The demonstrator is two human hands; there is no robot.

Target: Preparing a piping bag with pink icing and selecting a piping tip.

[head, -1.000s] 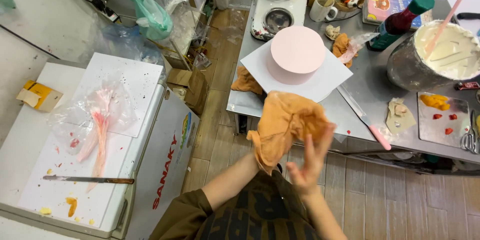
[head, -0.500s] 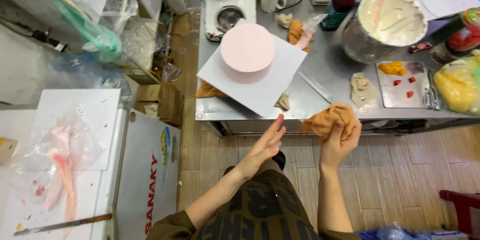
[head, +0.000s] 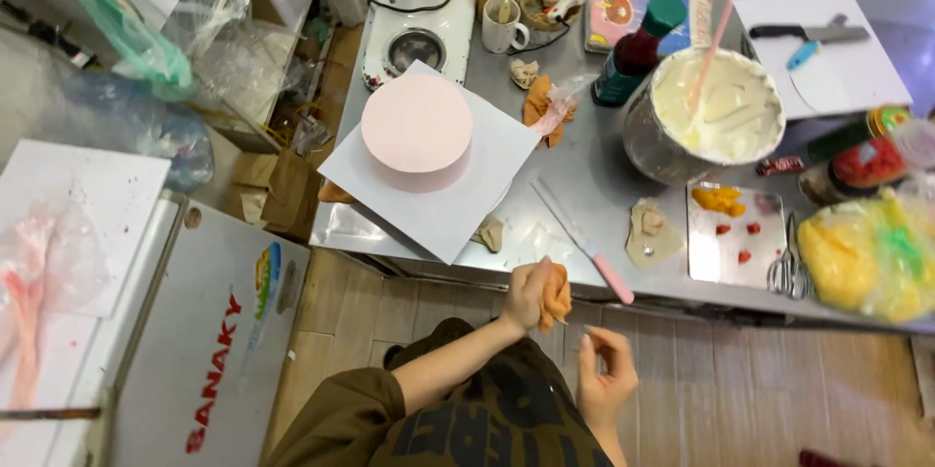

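While left hand (head: 531, 294) clutches orange cloth (head: 557, 298), cream fills the metal bowl (head: 638, 141).

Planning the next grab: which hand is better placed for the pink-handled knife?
Probably right: the right hand is empty and open near the pink-handled knife, while the left hand is closed on the orange cloth.

We recorded: orange cloth (head: 557, 296); pale pink cake (head: 417, 123) on white board (head: 429, 209); pink-handled knife (head: 584, 255); cream-filled steel bowl (head: 716, 116).

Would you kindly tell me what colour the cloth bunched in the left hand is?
Orange; the cloth shows best in the head view, bunched in the left hand.
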